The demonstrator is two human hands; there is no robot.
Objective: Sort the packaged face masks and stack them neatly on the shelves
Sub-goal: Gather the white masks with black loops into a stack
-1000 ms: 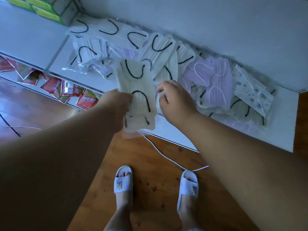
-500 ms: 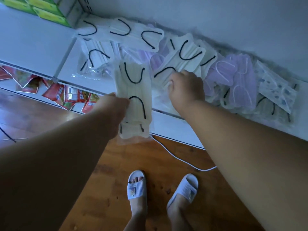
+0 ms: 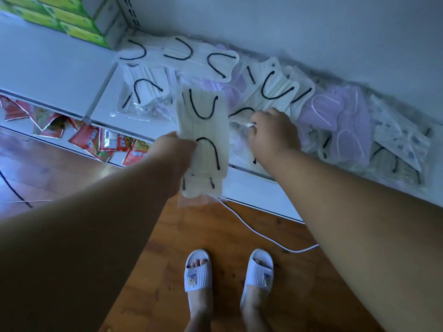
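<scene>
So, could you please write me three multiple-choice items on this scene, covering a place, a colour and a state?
1. Where are the green boxes?
A. upper-left shelf
B. floor
C. beside the slippers

2. What colour are the ear loops on the masks in the left hand?
A. white
B. black
C. purple

3. What is the right hand doing?
A. hanging idle
B. pinching a packet in the pile
C. holding the cable

Answers: 1 A, they stand on the shelf's far left; 2 B, dark loops on the cream stack; 3 B, fingers curled on plastic.
</scene>
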